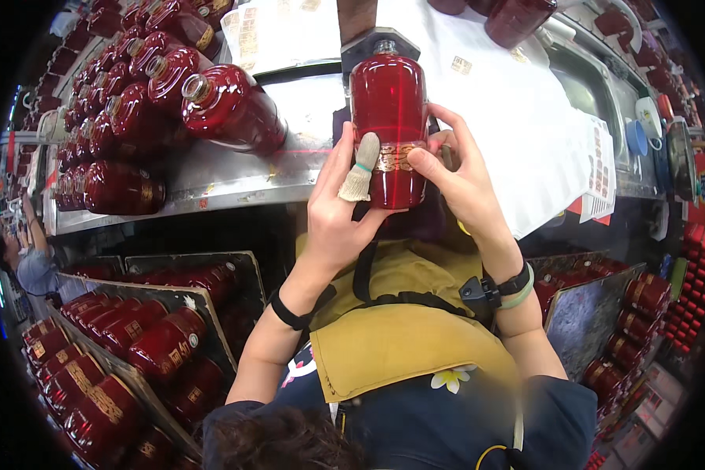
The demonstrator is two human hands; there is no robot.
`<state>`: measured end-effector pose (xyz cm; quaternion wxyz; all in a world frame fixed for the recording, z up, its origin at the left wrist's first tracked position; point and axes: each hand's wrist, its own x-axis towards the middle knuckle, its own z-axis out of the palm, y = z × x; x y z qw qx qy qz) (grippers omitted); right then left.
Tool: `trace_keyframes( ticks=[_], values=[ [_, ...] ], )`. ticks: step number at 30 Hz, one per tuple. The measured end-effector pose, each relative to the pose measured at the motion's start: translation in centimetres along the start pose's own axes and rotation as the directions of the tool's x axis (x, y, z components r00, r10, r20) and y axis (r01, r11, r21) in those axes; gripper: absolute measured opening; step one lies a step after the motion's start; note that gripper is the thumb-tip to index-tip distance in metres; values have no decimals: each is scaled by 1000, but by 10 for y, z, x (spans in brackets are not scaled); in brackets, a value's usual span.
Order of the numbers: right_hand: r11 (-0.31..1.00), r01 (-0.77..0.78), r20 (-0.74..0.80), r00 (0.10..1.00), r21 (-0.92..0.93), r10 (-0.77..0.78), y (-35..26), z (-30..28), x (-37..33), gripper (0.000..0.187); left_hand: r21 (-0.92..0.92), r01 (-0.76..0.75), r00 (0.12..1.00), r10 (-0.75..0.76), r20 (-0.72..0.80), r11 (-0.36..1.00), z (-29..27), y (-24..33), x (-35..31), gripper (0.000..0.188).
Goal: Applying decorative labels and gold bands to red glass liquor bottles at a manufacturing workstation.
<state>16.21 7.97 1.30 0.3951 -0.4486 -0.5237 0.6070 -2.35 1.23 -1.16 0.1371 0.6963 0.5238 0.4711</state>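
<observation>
A glass bottle of dark red liquid [388, 90] is between my hands, its uncapped neck pointing away from me toward a dark block [359, 53]. My left hand [330, 215] is closed around its left side and base. A cloth finger cover [359, 168] on one of its fingers touches the glass. On the right, my right hand [466, 176] grips the bottle, the thumb on a gold label [395, 157] across the lower part. The fingertips behind the bottle are hidden.
Many similar unlabelled bottles [231, 106] crowd the metal bench [235, 176] on the left. White sheets [509, 149] cover the right side. Crates of labelled bottles [164, 345] stand below left, and another crate [591, 321] below right. Another person [39, 270] shows at the far left.
</observation>
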Motion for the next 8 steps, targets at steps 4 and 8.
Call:
trace_keyframes(
  ticks=[4, 8],
  values=[
    [1000, -19, 9, 1000, -3, 19, -2, 0, 0, 72, -31, 19, 1000, -19, -1, 999, 4, -4, -3, 79],
    [999, -33, 24, 999, 5, 33, -4, -1, -1, 74, -55, 57, 998, -56, 21, 997, 4, -4, -5, 78]
  ],
)
